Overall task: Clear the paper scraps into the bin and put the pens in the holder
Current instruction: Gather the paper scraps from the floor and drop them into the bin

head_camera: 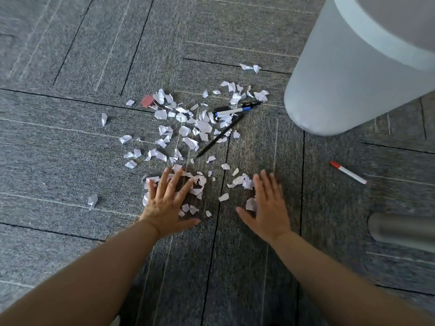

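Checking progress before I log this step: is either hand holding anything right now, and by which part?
Nothing is held. The left hand and right hand lie open and flat, fingers spread, on the paper scraps on the carpet.

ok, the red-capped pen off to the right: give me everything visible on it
The red-capped pen is a slim marker-like stick with a white barrel, probably plastic, a red cap at its upper-left end and a small red tip at the lower-right end. It lies flat and diagonal on the grey carpet, alone, right of the right hand and below the pale bin. Nothing touches it; no paper scraps reach it. Any print is too small to read.
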The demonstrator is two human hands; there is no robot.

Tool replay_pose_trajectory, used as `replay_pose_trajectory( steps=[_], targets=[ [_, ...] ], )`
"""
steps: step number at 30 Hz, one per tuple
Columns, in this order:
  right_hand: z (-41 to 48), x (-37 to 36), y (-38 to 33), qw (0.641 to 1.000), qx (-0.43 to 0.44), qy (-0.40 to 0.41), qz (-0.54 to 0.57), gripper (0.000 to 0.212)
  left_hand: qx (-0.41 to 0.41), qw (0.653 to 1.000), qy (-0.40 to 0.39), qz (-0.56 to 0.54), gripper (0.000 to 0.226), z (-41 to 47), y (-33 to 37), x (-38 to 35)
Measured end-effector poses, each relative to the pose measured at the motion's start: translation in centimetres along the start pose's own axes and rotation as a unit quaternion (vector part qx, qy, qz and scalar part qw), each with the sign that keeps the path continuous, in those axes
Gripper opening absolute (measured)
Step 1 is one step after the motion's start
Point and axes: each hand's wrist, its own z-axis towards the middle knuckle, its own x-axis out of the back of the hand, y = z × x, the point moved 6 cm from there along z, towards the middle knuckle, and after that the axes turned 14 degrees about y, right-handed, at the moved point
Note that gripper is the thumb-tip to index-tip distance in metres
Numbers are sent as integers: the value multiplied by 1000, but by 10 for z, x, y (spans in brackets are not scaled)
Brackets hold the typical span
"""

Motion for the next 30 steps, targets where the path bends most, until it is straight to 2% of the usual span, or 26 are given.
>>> replay_pose_trajectory(
  steps=[7, 12, 15, 19, 25, 27, 30],
  targets=[
    [31, -19, -62, 988, 132, -82, -18, 110, 125, 992, 5, -20, 81, 9, -24, 6],
    [55, -23, -76, 982, 155, -91, -49, 113, 170, 984, 7, -55, 72, 12, -50, 10],
    [68, -28, -90, 980, 182, -59, -47, 105, 141, 988, 13, -57, 71, 13, -54, 10],
    [84, -32, -109, 975, 210, -58, -33, 88, 115, 992, 21, -55, 72, 24, -56, 11],
    [85, -26, -121, 964, 261, 35, 30, 42, 67, 994, 52, -73, 66, 42, -50, 22],
    [82, -24, -121, 961, 265, 65, 44, 32, 75, 992, 74, -64, 57, 41, -48, 26],
    [82, -21, -122, 955, 278, 83, 57, 29, 94, 987, 96, -84, 39, 40, -43, 27]
  ],
)
